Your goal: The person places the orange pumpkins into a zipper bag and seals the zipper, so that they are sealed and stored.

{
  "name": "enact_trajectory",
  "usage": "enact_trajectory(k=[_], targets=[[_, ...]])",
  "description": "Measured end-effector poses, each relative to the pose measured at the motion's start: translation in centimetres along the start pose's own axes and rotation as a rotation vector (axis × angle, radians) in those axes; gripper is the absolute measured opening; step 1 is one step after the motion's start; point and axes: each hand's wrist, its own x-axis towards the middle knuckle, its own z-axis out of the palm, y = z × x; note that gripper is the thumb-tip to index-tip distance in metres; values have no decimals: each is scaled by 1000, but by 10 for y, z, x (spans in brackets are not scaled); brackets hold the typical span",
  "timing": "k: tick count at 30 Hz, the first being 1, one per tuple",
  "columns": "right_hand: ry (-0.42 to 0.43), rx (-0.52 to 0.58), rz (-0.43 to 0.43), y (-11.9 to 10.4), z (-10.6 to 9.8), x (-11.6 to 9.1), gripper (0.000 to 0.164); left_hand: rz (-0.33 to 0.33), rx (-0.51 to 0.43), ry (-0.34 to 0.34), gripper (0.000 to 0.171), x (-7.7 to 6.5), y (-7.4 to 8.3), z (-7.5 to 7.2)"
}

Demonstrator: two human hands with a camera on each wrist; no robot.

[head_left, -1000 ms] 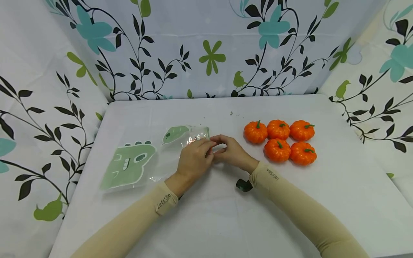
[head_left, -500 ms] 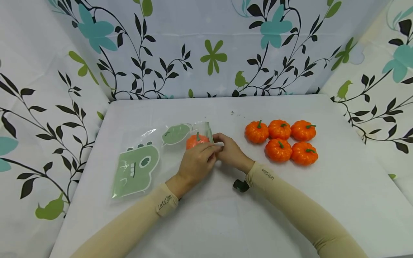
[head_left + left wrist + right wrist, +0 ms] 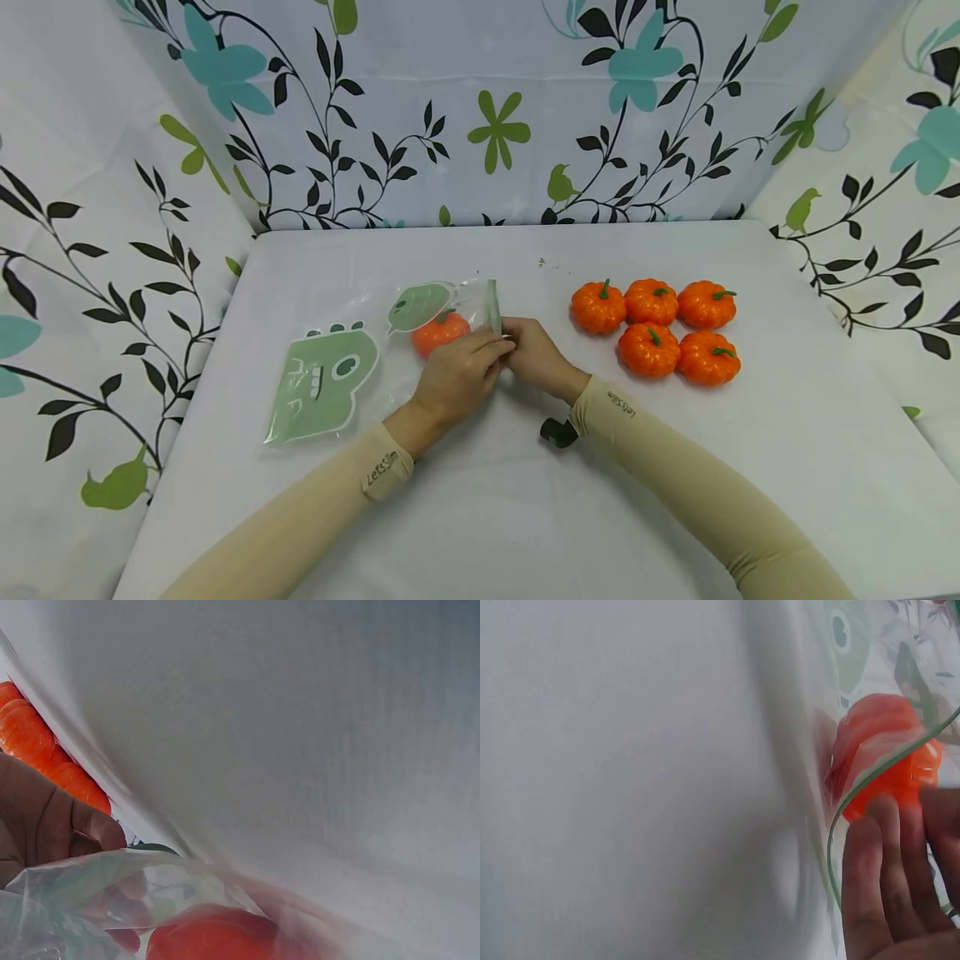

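1. A clear bag (image 3: 378,379) with green printing is over the left half of the bench (image 3: 600,500), its mouth turned towards the right hand. A green strip (image 3: 492,305) edges the mouth.
2. One orange pumpkin (image 3: 440,333) is inside the bag, near the mouth and just beyond the left hand. A leaf-like green print overlaps part of it in the head view. In the right wrist view the edging crosses in front of the pumpkin.
3. The left hand (image 3: 456,371) pinches the near side of the bag by its mouth, fingers bent and pointing towards the right hand.
4. The right hand (image 3: 542,358) pinches the edge of the mouth at the lower end of the strip. The fingertips of both hands meet there; exactly how each finger lies on the plastic cannot be told.
5. The larger print, a dinosaur head (image 3: 322,385) with an eye and teeth, fills the bag's left part, away from the hands.
6. Five loose pumpkins (image 3: 648,350) with green stems stand grouped on the right of the bench, three in the far row and two in the near row, well apart from the bag.
7. A small black object (image 3: 558,432) shows just beside the right wrist.
8. Both arms wear beige sleeves (image 3: 292,525) with dark lettering at the cuffs.
9. Behind the bench hangs a pale cloth (image 3: 420,50) patterned with dark leafy stems and with blue and green shapes.
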Motion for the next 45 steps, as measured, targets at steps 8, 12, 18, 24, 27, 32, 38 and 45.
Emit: enact_trajectory(k=[8,12,18,24,27,32,38,45], targets=[[-27,62,-12,1,0,2,46,-19,-21,2,28,-1,0,-2],[-17,27,-13,3,1,2,40,-29,-29,10,28,-1,-1,-2],[-49,59,-16,6,2,0,35,-24,-41,-2,28,0,-4,-1],[-83,60,-40,6,1,-5,38,-17,-68,-28,29,3,-4,-3],[-83,61,-51,5,2,-7,37,-28,-55,-48,30,3,-2,-3],[-70,81,-68,6,1,-6,34,-59,-23,-65,34,2,2,-4],[-83,111,-85,7,-1,-3,34,-92,38,-50,35,-1,6,-6],[-99,75,-66,9,-5,-3,36,-200,191,-28,32,-2,3,-11]])
